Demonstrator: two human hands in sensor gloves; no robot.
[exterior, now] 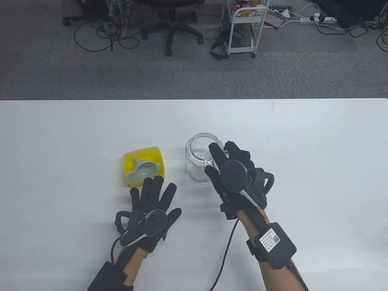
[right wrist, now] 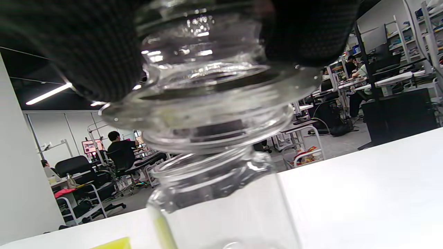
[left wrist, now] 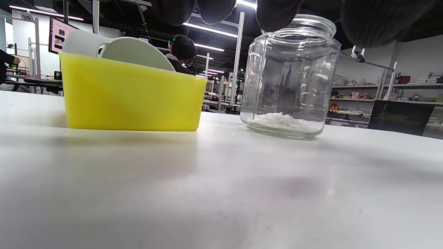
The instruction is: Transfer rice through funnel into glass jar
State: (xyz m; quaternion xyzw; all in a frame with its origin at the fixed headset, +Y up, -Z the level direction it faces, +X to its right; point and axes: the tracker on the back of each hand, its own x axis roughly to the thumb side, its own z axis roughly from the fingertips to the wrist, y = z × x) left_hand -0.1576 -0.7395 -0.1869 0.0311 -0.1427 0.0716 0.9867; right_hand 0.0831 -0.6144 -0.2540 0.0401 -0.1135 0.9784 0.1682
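We hold the glass lid [right wrist: 207,103] over the mouth of the glass jar [exterior: 198,157], which stands around the middle of the counter [exterior: 303,151] with a shallow layer of rice [left wrist: 280,121] on its bottom. The right hand [exterior: 233,172] comes at the jar from its near-right side, palm down, and its fingers [right wrist: 86,52] are closed on the lid's upper part from both sides. The lid sits slightly tilted just above the rim. We cannot tell whether it touches the rim.

To do this well, we judge the lid should be kept level and moved straight along the jar's axis. Glass on glass chips easily, and a sideways nudge could slide the jar.

The left hand [exterior: 151,206] lies flat on the counter, fingers spread and gripping nothing. It is just on the near side of the yellow tub [exterior: 157,151], where the grey funnel [exterior: 145,170] rests. It could steady the jar if needed.
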